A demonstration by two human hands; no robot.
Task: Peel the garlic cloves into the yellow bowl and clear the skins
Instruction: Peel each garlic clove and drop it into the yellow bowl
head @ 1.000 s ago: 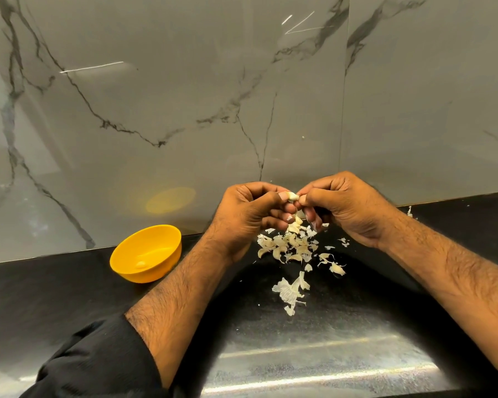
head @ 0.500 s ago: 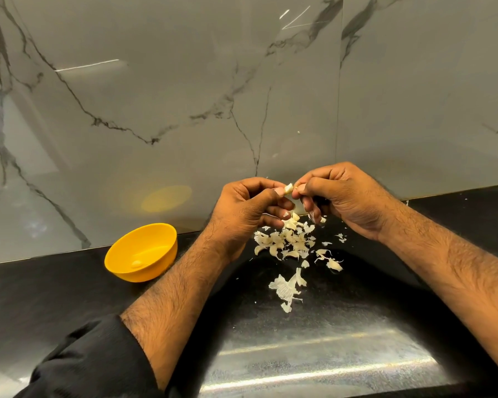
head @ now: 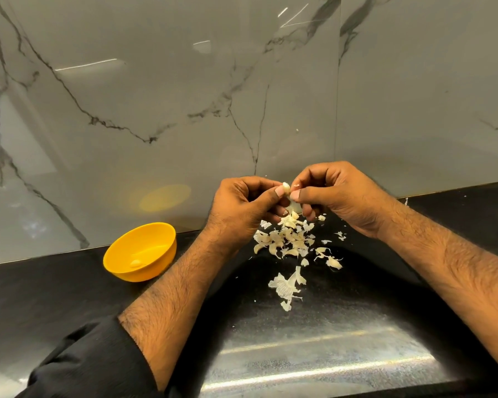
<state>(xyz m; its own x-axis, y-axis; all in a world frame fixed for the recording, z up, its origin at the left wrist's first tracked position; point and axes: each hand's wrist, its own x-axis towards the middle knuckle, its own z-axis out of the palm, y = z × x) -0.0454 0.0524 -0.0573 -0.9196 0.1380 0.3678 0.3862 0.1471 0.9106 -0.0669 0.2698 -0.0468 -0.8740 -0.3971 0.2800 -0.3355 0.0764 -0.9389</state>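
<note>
Garlic clove [head: 287, 190] pinched between both my hands, held above the table [head: 357, 311] in front of the marble wall [head: 184, 96]. Left hand [head: 242, 206] grips it with thumb and curled fingers, right hand [head: 332, 193] pinches it at thumb and fingertip. Skins [head: 289, 242] lie in a loose pile directly below, more scraps trailing toward me. Yellow bowl [head: 144, 272] sits well left of the pile, near the wall, one peeled clove [head: 135, 263] inside. Black sleeve [head: 92, 366] on my left forearm
</note>
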